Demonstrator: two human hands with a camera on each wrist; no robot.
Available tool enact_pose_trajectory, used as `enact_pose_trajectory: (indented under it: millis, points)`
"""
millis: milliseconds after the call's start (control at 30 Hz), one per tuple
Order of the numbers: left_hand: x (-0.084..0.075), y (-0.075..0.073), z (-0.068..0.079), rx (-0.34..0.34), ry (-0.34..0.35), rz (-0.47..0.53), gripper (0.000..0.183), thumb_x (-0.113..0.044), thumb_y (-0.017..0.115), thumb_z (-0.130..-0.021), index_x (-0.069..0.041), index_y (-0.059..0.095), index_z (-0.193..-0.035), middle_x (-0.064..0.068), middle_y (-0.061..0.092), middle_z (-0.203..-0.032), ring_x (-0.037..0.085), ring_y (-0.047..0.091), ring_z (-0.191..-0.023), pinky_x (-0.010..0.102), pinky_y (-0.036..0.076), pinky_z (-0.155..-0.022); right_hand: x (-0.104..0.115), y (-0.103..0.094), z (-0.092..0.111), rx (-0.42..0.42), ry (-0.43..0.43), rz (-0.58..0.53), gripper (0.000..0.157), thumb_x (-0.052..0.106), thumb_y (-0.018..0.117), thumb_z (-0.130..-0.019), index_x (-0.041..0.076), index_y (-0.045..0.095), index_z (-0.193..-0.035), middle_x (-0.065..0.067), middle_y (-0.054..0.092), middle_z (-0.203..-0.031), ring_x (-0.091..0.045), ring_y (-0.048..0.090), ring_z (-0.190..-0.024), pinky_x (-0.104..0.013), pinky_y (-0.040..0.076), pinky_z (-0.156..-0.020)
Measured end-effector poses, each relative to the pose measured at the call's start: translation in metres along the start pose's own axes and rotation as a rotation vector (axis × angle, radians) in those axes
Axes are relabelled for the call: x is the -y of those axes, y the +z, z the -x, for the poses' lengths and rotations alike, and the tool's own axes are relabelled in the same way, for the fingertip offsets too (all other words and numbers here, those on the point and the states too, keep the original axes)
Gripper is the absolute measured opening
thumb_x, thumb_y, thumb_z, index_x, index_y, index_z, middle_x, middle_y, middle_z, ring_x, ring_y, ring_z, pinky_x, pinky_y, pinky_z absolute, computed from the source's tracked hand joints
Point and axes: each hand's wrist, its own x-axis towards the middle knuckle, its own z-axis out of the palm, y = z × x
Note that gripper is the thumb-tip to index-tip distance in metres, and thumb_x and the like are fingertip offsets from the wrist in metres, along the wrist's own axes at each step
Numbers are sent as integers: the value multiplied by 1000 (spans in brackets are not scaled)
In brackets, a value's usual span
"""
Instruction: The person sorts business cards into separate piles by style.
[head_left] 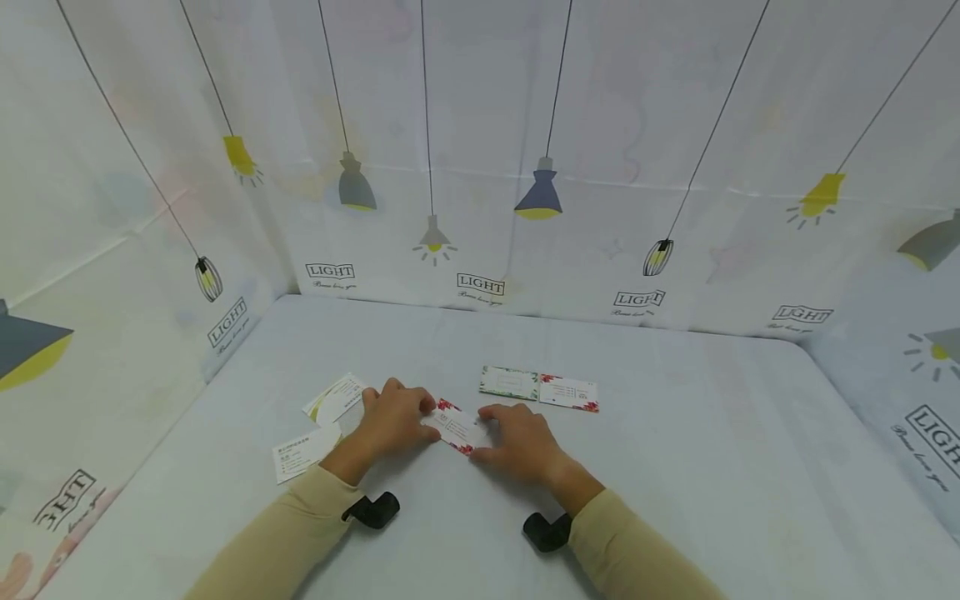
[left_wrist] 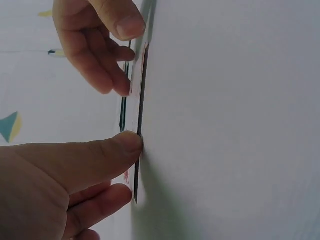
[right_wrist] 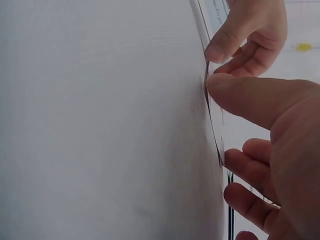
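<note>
A white business card with red floral corners (head_left: pixel 455 427) lies between my two hands at the middle of the table, its surface slightly tilted toward me. My left hand (head_left: pixel 397 418) holds its left end, thumb on the near edge and fingers at the far side. At the other end, my right hand (head_left: pixel 525 442) grips the card between thumb (right_wrist: pixel 225 90) and fingers. Seen edge-on in the left wrist view, the card (left_wrist: pixel 141 100) sits at or just off the tabletop; the exact gap cannot be told.
Beyond my hands, a green-leafed card (head_left: pixel 508 382) sits beside another red-flowered card (head_left: pixel 568 392). Left of my left hand are a yellow-and-white card (head_left: pixel 336 398) and a white card (head_left: pixel 298 452), partly covered by the wrist. A lamp-printed curtain (head_left: pixel 480 167) surrounds the white table (head_left: pixel 712 450).
</note>
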Motion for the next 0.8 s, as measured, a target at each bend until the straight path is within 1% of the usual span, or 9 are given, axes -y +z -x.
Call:
enact_pose_trajectory:
  millis: [100, 200, 300, 433, 533, 667, 733, 800]
  points:
    - [-4, 1, 2, 10, 28, 23, 37, -34, 88, -75, -17, 72, -104, -10, 61, -91, 22, 47, -101, 50, 26, -83, 1, 0, 0, -9, -5, 43, 60, 38, 81, -83, 11, 63, -134, -4, 63, -117, -24, 49, -103, -43, 41, -86]
    - [-4, 2, 2, 22, 42, 40, 40, -32, 89, -75, -17, 71, -107, -10, 63, -97, 22, 48, -103, 49, 25, -83, 2, -1, 0, -17, -22, 80, 58, 36, 81, -83, 10, 63, -132, -4, 64, -115, -24, 50, -100, -43, 41, -85]
    - [-2, 4, 0, 33, 66, 51, 48, -31, 89, -75, -18, 70, -117, -6, 65, -110, 24, 48, -110, 48, 26, -83, 2, -2, 1, -16, -41, 109, 56, 35, 80, -85, 9, 64, -131, -5, 65, -118, -25, 51, -102, -45, 41, -87]
    - [4, 6, -2, 62, 126, 63, 58, -30, 88, -77, -20, 66, -129, -1, 64, -124, 27, 45, -122, 48, 28, -85, 1, -4, 2, -11, -70, 124, 53, 34, 78, -86, 8, 65, -130, -6, 66, -119, -26, 52, -103, -47, 41, -88]
    - [6, 5, -3, 99, 162, 65, 58, -29, 86, -79, -22, 65, -132, 0, 62, -127, 27, 44, -126, 47, 29, -87, -1, -6, 3, -5, -86, 116, 51, 31, 77, -86, 7, 65, -129, -6, 66, -118, -27, 52, -103, -47, 42, -88]
    - [7, 4, -3, 149, 189, 77, 58, -29, 85, -81, -23, 63, -134, -1, 60, -129, 26, 42, -128, 47, 28, -90, -7, -9, 4, 7, -85, 85, 53, 31, 77, -86, 8, 64, -132, -5, 65, -121, -26, 53, -107, -45, 44, -89]
    - [8, 3, -3, 162, 201, 87, 57, -28, 84, -81, -23, 64, -134, -1, 60, -128, 26, 42, -128, 48, 28, -91, -10, -11, 5, 12, -81, 60, 54, 30, 77, -86, 9, 63, -134, -4, 64, -123, -25, 52, -109, -44, 44, -90]
    - [7, 3, -3, 160, 212, 94, 52, -28, 83, -83, -22, 65, -132, -2, 60, -125, 25, 43, -127, 49, 27, -92, -12, -13, 6, 24, -81, 35, 54, 30, 77, -87, 10, 62, -135, -3, 63, -125, -24, 52, -111, -44, 45, -91]
